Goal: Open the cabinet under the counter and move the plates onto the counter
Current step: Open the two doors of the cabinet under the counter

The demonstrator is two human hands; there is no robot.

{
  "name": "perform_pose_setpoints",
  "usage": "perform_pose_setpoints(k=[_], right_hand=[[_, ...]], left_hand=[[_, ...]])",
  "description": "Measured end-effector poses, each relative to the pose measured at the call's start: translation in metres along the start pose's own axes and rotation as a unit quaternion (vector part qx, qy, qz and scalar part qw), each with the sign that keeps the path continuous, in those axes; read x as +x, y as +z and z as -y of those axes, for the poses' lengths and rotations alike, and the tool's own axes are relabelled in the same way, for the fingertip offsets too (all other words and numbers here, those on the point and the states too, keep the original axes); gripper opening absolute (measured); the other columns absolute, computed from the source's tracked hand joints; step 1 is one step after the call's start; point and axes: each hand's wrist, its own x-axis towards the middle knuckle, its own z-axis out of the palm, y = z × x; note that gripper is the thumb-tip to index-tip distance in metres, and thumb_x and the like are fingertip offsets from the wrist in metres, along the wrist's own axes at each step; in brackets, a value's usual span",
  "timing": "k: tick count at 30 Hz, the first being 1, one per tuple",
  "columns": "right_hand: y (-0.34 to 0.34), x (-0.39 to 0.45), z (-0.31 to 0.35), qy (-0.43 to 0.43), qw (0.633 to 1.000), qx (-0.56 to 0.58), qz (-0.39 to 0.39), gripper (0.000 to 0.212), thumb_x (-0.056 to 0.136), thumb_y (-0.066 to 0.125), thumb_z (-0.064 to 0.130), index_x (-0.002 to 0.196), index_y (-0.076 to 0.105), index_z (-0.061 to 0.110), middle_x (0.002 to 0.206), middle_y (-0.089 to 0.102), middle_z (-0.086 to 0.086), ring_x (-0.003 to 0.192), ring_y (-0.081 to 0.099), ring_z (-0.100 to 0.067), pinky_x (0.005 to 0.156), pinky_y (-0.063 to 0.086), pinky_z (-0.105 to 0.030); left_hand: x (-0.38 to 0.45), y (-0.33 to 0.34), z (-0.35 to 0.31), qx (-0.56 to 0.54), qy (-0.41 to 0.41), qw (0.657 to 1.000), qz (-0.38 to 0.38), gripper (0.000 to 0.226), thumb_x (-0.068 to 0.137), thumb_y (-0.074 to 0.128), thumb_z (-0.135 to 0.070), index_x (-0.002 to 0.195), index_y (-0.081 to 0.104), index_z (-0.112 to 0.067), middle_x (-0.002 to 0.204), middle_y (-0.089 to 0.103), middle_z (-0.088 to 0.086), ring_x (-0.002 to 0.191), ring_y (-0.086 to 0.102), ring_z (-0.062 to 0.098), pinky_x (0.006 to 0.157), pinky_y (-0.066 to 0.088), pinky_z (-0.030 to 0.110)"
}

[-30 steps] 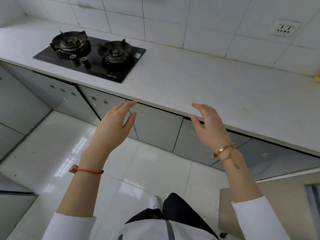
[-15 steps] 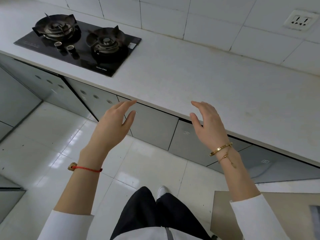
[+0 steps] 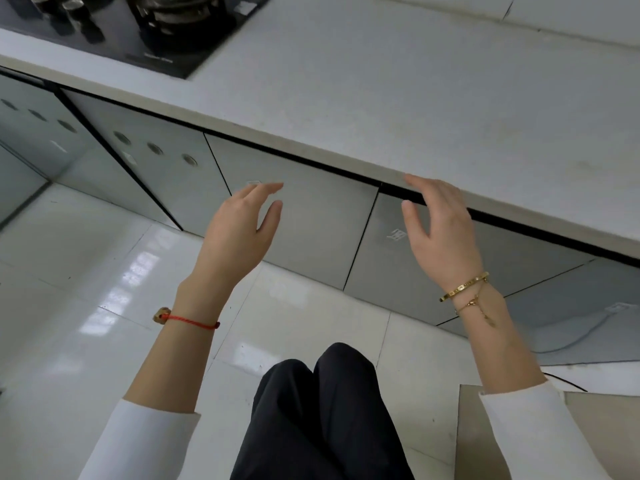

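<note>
Grey cabinet closed, hands apart.

I see a long white counter that runs across the upper part of my view. On its left end a black gas stove lies set into the top, only partly in my view. Under the counter the floor is of glossy white tiles, with a beige panel at the lower right.
</note>
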Motion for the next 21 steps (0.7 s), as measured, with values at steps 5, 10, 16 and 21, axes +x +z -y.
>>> perform_pose_setpoints(k=[5,10,16,21], right_hand=[[0.063,-0.009,-0.044,-0.036,0.997,-0.016,-0.066,0.034,0.097,0.046,0.02,0.128,0.053,0.01,0.123,0.059,-0.004,0.118,0.049,-0.018,0.105,0.027,-0.016],[0.116,-0.011,-0.077,-0.09,0.987,-0.033,-0.126,0.034,0.097,0.045,0.021,0.128,0.053,0.008,0.125,0.059,-0.007,0.121,0.048,-0.024,0.109,0.033,-0.029],[0.151,-0.017,-0.099,-0.133,0.972,-0.037,-0.192,0.035,0.097,0.045,0.02,0.128,0.053,0.006,0.125,0.058,-0.008,0.121,0.048,-0.026,0.109,0.034,-0.033],[0.151,-0.01,-0.1,-0.147,0.962,-0.05,-0.223,0.036,0.097,0.044,0.022,0.13,0.051,0.008,0.128,0.056,-0.005,0.124,0.046,-0.024,0.11,0.033,-0.035]], left_hand=[[0.005,0.075,0.047,-0.017,0.028,0.999,-0.031,0.035,0.102,0.044,-0.028,0.133,0.055,-0.018,0.127,0.063,-0.003,0.119,0.057,0.012,0.095,0.038,0.019],[0.015,0.14,0.082,-0.017,0.085,0.994,-0.071,0.035,0.102,0.044,-0.029,0.132,0.056,-0.019,0.124,0.063,-0.005,0.117,0.058,0.013,0.098,0.046,0.029],[0.023,0.186,0.099,-0.031,0.13,0.985,-0.112,0.034,0.101,0.045,-0.028,0.132,0.056,-0.019,0.122,0.064,-0.005,0.112,0.059,0.01,0.094,0.044,0.024],[0.035,0.195,0.089,-0.058,0.166,0.975,-0.134,0.034,0.101,0.043,-0.031,0.132,0.055,-0.023,0.122,0.063,-0.01,0.11,0.058,0.005,0.093,0.049,0.029]])
